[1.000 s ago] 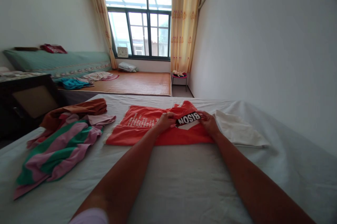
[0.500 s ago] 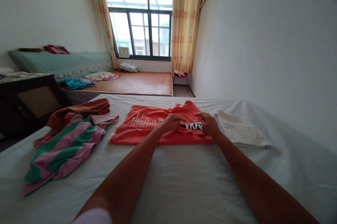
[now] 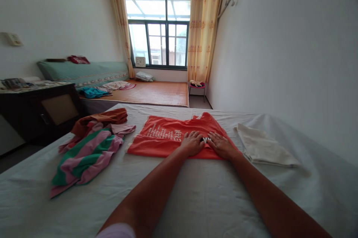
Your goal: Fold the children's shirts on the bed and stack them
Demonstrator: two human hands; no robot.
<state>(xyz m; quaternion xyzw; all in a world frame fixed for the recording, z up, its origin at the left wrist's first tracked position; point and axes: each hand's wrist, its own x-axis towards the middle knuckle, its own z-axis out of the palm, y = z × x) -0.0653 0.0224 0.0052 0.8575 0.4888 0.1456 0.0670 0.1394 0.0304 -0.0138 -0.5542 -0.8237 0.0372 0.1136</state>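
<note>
Both hands lie palm down on the orange-red T-shirt: the left hand (image 3: 192, 143) flattened with fingers out straight, the right hand (image 3: 220, 145) likewise stretched flat, its fingers slightly parted, neither gripping anything that I can see. Between them peeks a black printed strip (image 3: 205, 140) with white lettering. The folded T-shirt (image 3: 156, 141) rests on the white sheet (image 3: 212, 197) in front of the person, its long axis running left to right, the pale-edged end pointing left. Just beyond its right end lies a folded cream cloth (image 3: 264, 146); off to the left, a rumpled green-and-pink striped garment (image 3: 86, 157) slants toward the person
</note>
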